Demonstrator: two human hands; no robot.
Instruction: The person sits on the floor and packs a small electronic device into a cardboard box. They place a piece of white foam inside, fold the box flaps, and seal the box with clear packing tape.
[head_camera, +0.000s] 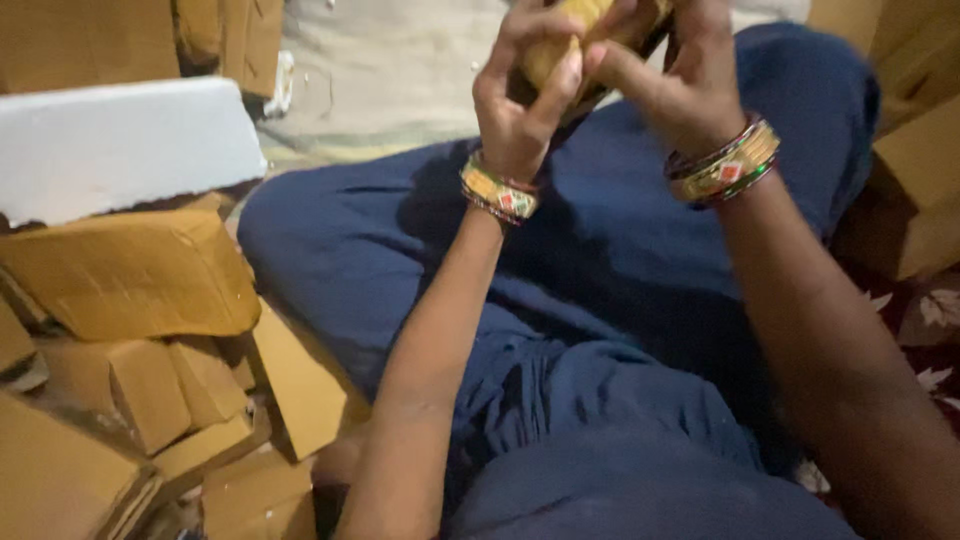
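Packages only:
- pile of small brown cardboard boxes (140, 400) bottom left, tumbled at odd angles, some flaps loose
- larger creased brown carton (130, 275) lying on top of that pile
- white foam slab (120, 145) resting above the carton, tilted
- more brown cartons (915, 190) stacked at right edge
- brown cartons (90, 40) top left corner
- no labels, signs or screens visible

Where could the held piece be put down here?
Bare spots: the pale floor cloth beyond the knees, and the blue lap beneath both hands. Left is crowded with cardboard boxes and a white foam slab; more boxes stand right.
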